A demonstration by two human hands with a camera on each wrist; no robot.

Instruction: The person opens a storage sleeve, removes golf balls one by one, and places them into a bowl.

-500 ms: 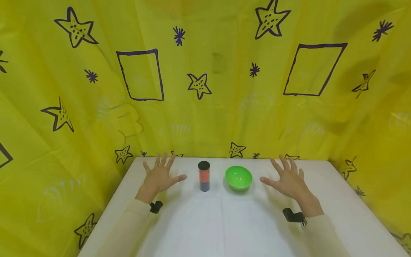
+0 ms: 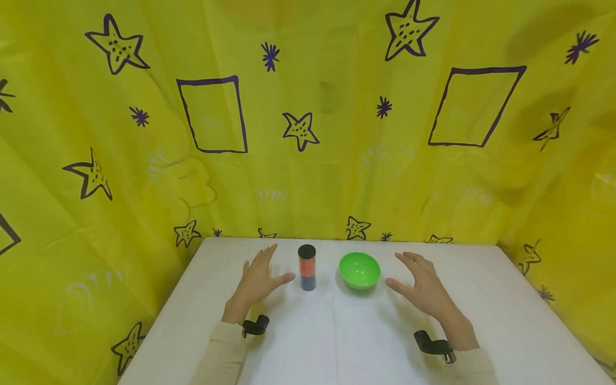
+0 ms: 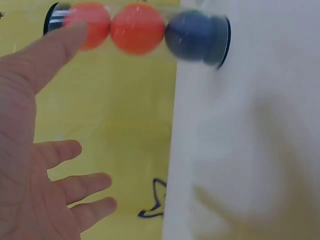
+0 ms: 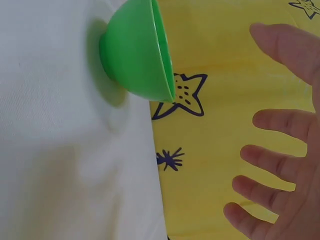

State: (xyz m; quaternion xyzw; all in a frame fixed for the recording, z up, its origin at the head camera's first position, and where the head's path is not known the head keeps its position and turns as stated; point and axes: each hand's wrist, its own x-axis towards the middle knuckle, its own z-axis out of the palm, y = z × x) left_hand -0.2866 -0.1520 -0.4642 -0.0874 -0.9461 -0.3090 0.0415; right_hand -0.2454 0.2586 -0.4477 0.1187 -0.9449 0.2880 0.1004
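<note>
Left hand (image 2: 257,280) spread, empty, just beside tube (image 2: 306,267); right hand (image 2: 422,289) spread, empty, near bowl (image 2: 359,270).

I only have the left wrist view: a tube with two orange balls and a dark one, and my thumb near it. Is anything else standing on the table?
Observer: Yes, a green bowl stands just right of the tube.
Operator: Anything inside the bowl?
Observer: The head view shows it empty.
Operator: Where is the other hand?
Observer: The right hand hovers open beside the bowl, thumb toward it, not touching.
Operator: Is the tube capped?
Observer: A black cap sits on top; the left hand is open beside it.
</note>
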